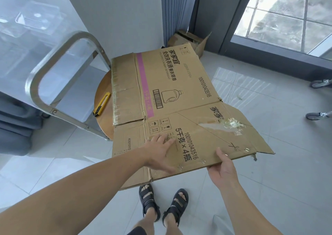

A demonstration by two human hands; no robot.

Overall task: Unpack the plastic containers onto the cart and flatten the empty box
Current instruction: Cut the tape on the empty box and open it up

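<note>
The brown cardboard box [179, 98], printed with black text and a pink stripe, lies flattened across a round wooden stool [101, 98]. Its near end sticks out over the floor toward me. My left hand [159, 150] presses flat on the near panel with straight fingers. My right hand [221, 168] grips the box's near edge, thumb on top and fingers underneath. Clear plastic containers [36, 19] sit stacked on the steel cart [59, 69] at the left, blurred.
A yellow utility knife [101, 104] lies on the stool beside the box. Another opened cardboard box [190, 40] stands in the far corner by the curtain. Caster wheels [316, 116] show at the right edge. My sandalled feet stand on the grey tiles just under the box's near edge.
</note>
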